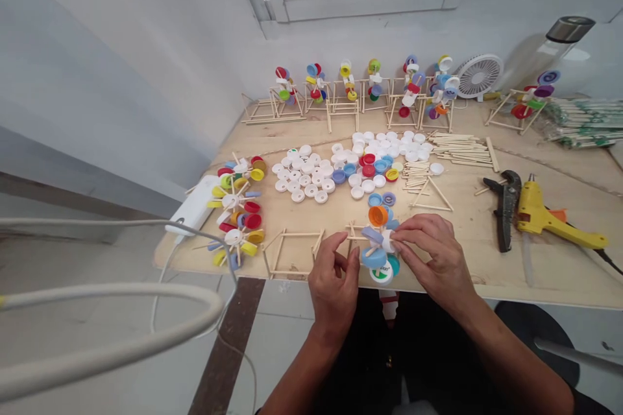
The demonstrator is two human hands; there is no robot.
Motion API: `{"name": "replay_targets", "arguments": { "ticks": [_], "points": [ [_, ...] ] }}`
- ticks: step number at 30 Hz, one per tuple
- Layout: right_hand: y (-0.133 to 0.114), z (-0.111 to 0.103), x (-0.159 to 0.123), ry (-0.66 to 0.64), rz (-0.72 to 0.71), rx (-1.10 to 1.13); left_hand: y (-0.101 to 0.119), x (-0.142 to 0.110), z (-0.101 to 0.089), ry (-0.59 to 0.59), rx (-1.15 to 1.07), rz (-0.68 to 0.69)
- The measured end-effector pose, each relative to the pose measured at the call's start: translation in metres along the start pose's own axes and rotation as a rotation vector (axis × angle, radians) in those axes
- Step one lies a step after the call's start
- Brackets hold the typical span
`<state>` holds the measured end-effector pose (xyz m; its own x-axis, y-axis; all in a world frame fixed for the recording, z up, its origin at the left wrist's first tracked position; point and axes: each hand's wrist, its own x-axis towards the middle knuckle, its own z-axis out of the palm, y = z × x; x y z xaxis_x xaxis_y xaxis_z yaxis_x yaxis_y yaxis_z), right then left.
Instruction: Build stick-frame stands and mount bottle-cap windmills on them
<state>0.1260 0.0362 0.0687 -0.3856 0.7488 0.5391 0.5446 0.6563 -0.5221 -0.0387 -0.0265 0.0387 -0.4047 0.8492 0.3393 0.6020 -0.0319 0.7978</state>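
A wheel of coloured bottle caps on short wooden sticks, with orange, blue, teal and white caps, is near the table's front edge. My right hand pinches it at the white hub cap on its right side. On the other side my left hand has curled fingers at the wooden stick frame, where a stick runs from the wheel; the exact grip is partly hidden. Left of that hand stands another stick frame. Loose blue caps lie just beyond the wheel.
White caps and wooden sticks cover mid-table. Cap wheels lie left by a white power strip. Finished wheels on frames line the back. A yellow glue gun and black cutter lie right; a cable crosses left.
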Motion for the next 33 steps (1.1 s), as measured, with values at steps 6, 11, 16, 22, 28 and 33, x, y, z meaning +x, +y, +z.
{"name": "replay_targets", "arguments": {
  "ticks": [6, 11, 16, 22, 28, 33],
  "points": [
    [0.0, 0.001, 0.0, 0.004, 0.013, 0.007, 0.002, 0.001, -0.001, -0.002, 0.011, -0.009],
    [0.0, 0.001, -0.001, -0.001, 0.031, 0.012, 0.001, 0.001, -0.001, -0.011, 0.013, -0.021],
    [0.0, 0.002, -0.002, -0.013, 0.046, 0.025, 0.0, 0.0, 0.0, 0.002, 0.016, -0.021],
    [0.002, 0.004, -0.002, -0.015, 0.054, 0.039, 0.002, 0.0, 0.0, 0.009, 0.016, -0.004],
    [0.004, 0.005, -0.004, -0.014, 0.064, 0.07, 0.0, 0.0, 0.001, 0.014, 0.003, -0.01],
    [0.006, 0.0, -0.012, 0.0, 0.095, 0.05, 0.0, -0.001, -0.001, 0.005, 0.007, -0.017]
  ]
}}
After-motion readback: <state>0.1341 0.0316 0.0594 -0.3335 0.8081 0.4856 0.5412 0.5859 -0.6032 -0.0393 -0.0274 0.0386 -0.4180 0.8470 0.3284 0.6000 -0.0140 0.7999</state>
